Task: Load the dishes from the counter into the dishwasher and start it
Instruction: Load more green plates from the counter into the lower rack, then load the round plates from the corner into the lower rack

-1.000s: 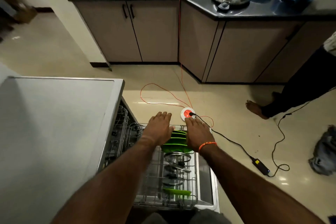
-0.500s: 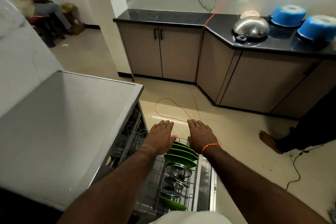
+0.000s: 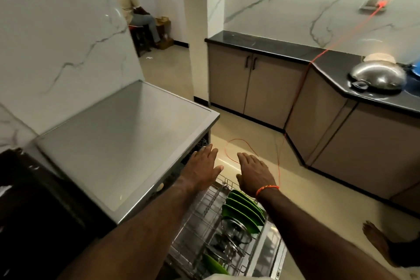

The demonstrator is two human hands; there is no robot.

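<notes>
The dishwasher (image 3: 127,143) has a grey flat top and stands at the left, its door down. Its lower wire rack (image 3: 204,223) is pulled out below me. Several green plates (image 3: 244,209) stand upright in the rack, with steel lids (image 3: 236,229) behind them and another green plate (image 3: 213,265) nearer me. My left hand (image 3: 201,169) and my right hand (image 3: 254,174) are stretched flat, fingers straight, above the rack's far end. Neither holds anything. A steel wok (image 3: 378,77) lies upside down on the black counter (image 3: 295,52).
An orange cord (image 3: 293,107) runs from a wall socket (image 3: 377,3) across the counter down to the floor. Another person's bare foot (image 3: 377,238) stands at the lower right. A person sits on a stool (image 3: 136,16) in the far room. Beige cabinets (image 3: 250,82) line the wall.
The view has tilted upward, away from the rack toward the counter and far room. Both hands have stayed flat and side by side over the rack's far end.
</notes>
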